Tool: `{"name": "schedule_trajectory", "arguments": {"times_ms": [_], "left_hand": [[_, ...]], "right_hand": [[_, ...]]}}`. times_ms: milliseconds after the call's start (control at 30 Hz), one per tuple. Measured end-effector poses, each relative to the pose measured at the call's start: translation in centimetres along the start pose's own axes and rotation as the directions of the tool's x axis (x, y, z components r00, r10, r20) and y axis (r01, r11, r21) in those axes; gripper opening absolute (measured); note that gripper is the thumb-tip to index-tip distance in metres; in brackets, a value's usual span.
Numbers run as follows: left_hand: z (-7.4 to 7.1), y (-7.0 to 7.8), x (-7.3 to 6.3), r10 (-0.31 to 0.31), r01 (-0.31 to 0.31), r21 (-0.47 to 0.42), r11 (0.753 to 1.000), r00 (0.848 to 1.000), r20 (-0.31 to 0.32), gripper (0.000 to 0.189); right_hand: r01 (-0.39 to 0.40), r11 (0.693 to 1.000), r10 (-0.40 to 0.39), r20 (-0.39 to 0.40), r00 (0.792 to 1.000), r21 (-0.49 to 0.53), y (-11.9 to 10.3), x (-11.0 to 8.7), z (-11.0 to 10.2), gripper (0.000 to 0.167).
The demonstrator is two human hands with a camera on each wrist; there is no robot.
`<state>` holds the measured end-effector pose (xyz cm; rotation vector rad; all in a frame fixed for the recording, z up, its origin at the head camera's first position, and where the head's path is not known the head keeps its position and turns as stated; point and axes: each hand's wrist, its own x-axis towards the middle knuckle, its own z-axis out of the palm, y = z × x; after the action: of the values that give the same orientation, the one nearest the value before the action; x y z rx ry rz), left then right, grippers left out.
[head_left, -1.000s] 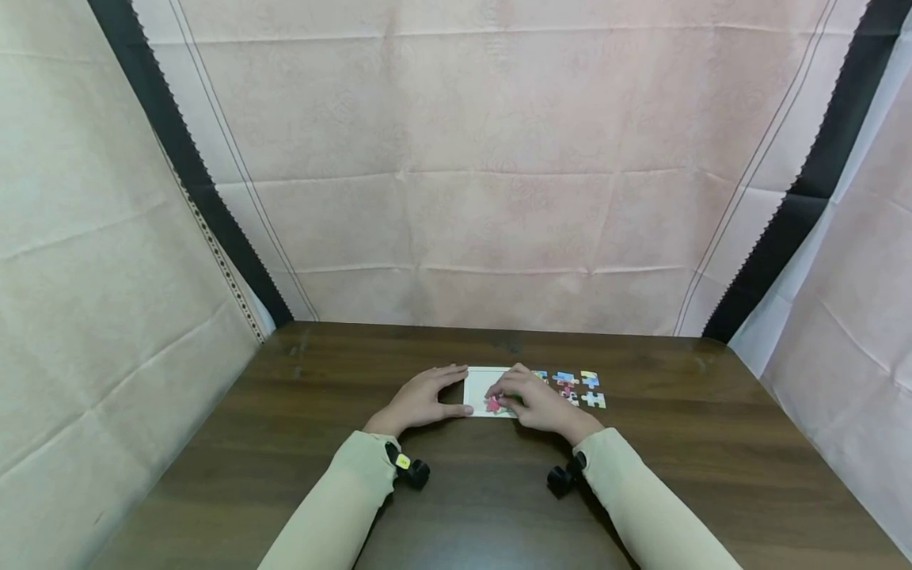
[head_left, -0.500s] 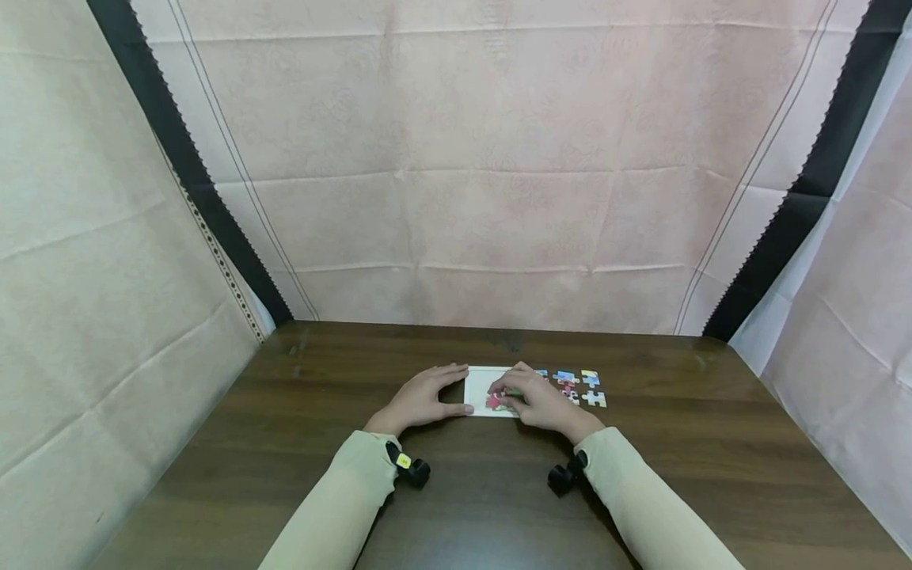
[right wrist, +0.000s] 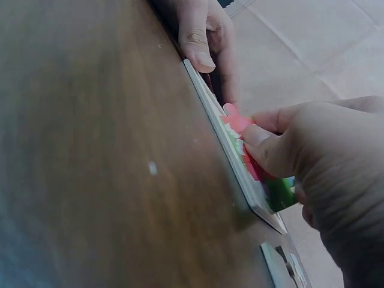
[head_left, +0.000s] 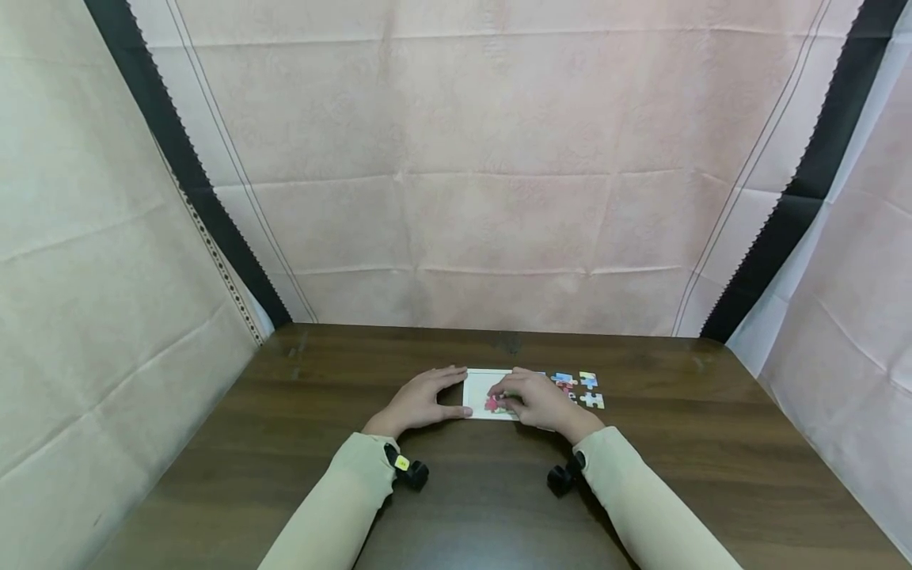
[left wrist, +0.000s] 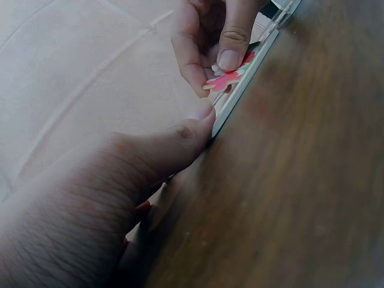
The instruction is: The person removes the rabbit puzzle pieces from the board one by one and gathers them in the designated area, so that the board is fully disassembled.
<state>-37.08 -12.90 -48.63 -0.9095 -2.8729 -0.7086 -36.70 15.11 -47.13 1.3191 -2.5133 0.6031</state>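
A white puzzle tray (head_left: 479, 383) lies on the table in front of me. My left hand (head_left: 419, 402) spans its left end, thumb at the near corner and straight fingers at the far one. Over the tray, my right hand (head_left: 540, 400) pinches a pink-red and green puzzle piece (left wrist: 228, 78) between thumb and fingers. The right wrist view has this puzzle piece (right wrist: 237, 123) tilted close over the tray (right wrist: 216, 120), near its front edge. Another red-and-green patch shows under the right thumb. Much of the tray's right part is hidden behind the right hand.
Several loose puzzle pieces (head_left: 590, 400) lie to the right of the tray, partly hidden by the right hand. The brown wooden table (head_left: 456, 491) reaches back to a pale cloth wall (head_left: 456, 222), with cloth at both sides too.
My right hand's back has flattened slightly and covers a bit more of the loose pieces, still pinching the puzzle piece. My left hand keeps its place at the tray.
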Motion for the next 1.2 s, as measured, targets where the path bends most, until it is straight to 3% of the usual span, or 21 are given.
{"name": "schedule_trajectory", "arguments": {"times_ms": [333, 500, 700, 867, 1200], "left_hand": [[0.2, 0.0, -0.4, -0.004, 0.004, -0.007, 1.0, 1.0, -0.002, 0.087], [0.2, 0.0, -0.2, -0.01, 0.01, 0.0, 1.0, 1.0, 0.008, 0.086], [0.2, 0.0, -0.3, -0.016, 0.016, -0.009, 1.0, 1.0, 0.007, 0.085], [0.3, 0.0, -0.3, -0.019, 0.019, -0.008, 1.0, 1.0, 0.005, 0.086], [0.2, -0.2, 0.0, -0.015, 0.015, 0.015, 1.0, 1.0, 0.007, 0.088]], "right_hand": [[-0.078, 0.993, 0.076, 0.028, 0.997, 0.092, 0.1, -0.3, 0.7, 0.015], [-0.076, 0.988, 0.074, 0.017, 0.997, 0.137, 0.5, -0.4, 1.0, 0.017], [-0.018, 0.985, 0.022, -0.022, 1.0, 0.169, 0.5, -0.4, 1.0, 0.02], [-0.056, 0.977, 0.065, -0.04, 0.997, 0.204, 0.4, -0.5, 0.9, 0.024], [-0.055, 0.956, 0.104, -0.158, 0.982, 0.289, 1.2, -0.8, 0.7, 0.01]]}}
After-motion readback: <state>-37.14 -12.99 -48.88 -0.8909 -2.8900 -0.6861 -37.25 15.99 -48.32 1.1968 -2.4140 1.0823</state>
